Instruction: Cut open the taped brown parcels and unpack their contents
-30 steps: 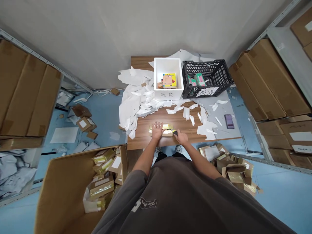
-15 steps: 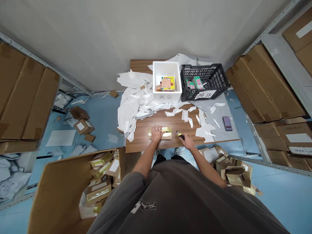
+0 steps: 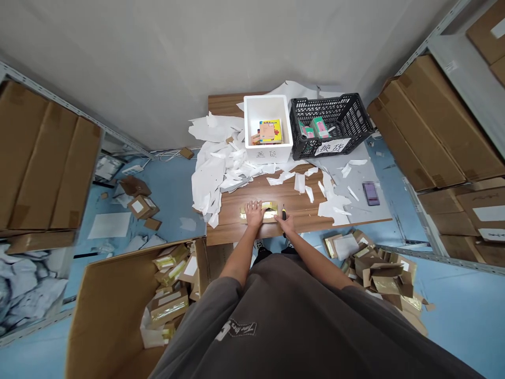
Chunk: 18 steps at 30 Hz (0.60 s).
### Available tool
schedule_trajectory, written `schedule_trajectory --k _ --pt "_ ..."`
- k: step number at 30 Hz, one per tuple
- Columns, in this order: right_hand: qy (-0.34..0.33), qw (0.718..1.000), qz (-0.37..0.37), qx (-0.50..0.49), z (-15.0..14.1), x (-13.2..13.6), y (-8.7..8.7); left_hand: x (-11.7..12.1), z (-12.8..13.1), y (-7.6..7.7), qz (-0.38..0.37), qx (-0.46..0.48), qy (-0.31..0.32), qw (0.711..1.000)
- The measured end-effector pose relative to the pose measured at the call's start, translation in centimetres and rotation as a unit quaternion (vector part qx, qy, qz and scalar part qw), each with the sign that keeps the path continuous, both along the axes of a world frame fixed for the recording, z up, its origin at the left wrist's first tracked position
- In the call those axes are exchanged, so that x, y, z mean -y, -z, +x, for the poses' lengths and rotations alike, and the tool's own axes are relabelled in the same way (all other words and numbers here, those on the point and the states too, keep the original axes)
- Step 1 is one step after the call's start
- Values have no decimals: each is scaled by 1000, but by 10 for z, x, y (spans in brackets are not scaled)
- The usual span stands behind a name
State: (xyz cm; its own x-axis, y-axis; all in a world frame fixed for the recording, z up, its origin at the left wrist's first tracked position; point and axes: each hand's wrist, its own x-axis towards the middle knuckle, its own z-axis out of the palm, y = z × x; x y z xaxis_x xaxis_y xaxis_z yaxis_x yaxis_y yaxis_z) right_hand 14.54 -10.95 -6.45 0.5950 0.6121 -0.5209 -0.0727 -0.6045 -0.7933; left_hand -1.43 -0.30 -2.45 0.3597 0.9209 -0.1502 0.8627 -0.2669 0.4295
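Here's the person at the wooden table (image 3: 226,234), both hands down at the near edge, and the small brown box (image 3: 271,218) lies flat on the bare wood between them, shiny yellowish tape running along it. The left hand (image 3: 254,213) has the box by its left part, fingers stretched across the top and over towards the far side. Over on the other end, the right hand (image 3: 286,223) is wrapped around a black-and-yellow knife (image 3: 284,215), its tip pointing away from the body, and those fingers sit right up against the box's right end; whether they touch it, I can't tell. A dark gap shows in the box top, between the two hands.

Up behind, a white bin (image 3: 286,153) holds a few small packs, one of them bright yellow (image 3: 277,130), and just beside it on the right stands a black crate (image 3: 303,152) with green-and-pink boxes (image 3: 320,127) inside. Torn white paper (image 3: 208,179) heaps up on the left of the table, with loose scraps to the right. Down by the left arm, a big open carton (image 3: 110,295) is loaded with taped parcels (image 3: 169,308); to the right, opened boxes (image 3: 386,279) pile up on the blue floor (image 3: 453,310).
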Motion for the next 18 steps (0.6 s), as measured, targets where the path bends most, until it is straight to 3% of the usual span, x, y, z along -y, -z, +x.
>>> schedule_trajectory --k 5,12,18 --pt "15 999 -23 28 -2 -1 7 1 3 -6 2 -16 -30 999" --pt "-16 998 -39 55 4 -6 1 11 -18 -14 13 -39 21 999" --pt "-7 994 -49 96 26 -64 -17 52 -38 -8 -60 -42 -46 996"
